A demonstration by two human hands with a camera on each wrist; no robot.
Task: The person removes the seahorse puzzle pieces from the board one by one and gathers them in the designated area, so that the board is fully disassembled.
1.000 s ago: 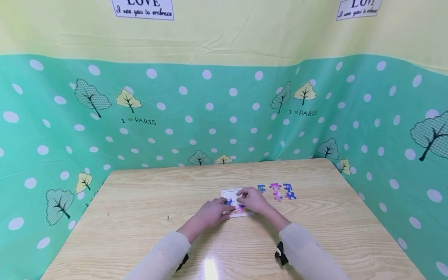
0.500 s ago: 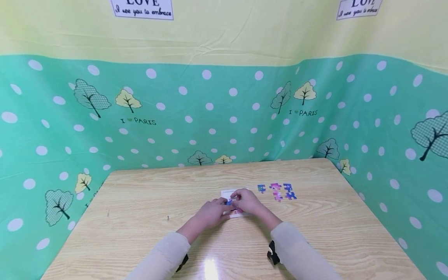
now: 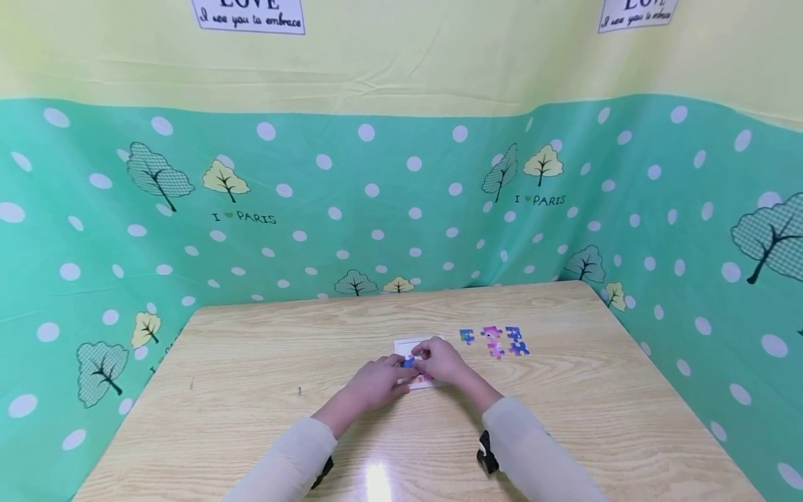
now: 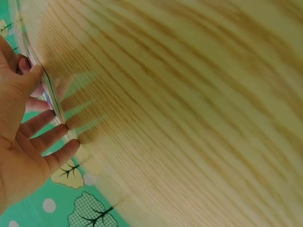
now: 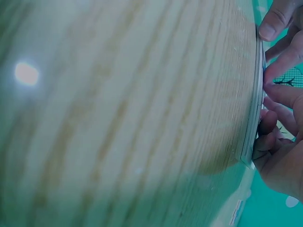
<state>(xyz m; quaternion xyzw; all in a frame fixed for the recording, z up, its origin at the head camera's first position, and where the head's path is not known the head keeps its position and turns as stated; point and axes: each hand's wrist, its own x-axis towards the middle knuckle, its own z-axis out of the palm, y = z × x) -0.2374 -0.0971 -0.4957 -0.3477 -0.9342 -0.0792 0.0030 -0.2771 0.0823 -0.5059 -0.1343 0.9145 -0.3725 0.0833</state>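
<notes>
A small white-framed puzzle board (image 3: pixel 402 345) lies on the table between my hands, with blue and pink puzzle pieces in it. My left hand (image 3: pixel 373 385) rests at its left side. In the left wrist view, its fairly straight fingers (image 4: pixel 62 153) reach down along the board's edge (image 4: pixel 55 101). Over the middle of the board, my right hand (image 3: pixel 442 360) pinches with thumb and fingertips at a puzzle piece, mostly hidden by the fingers. A blue piece (image 3: pixel 409 362) shows between the two hands. From the right wrist, the right hand's other fingers (image 5: pixel 266 142) appear curled against the board.
Right of the board lie several loose puzzle pieces: a blue-green one (image 3: pixel 467 337), pink ones (image 3: pixel 494 343) and blue ones (image 3: pixel 518 348). A tiny dark speck (image 3: pixel 300 391) is on the wooden table (image 3: pixel 263 432) at left. A green dotted curtain (image 3: pixel 370 230) hangs behind.
My right hand has moved left and slightly down over the board, closer to the left hand. My left hand keeps its place. The loose pieces stay where they were.
</notes>
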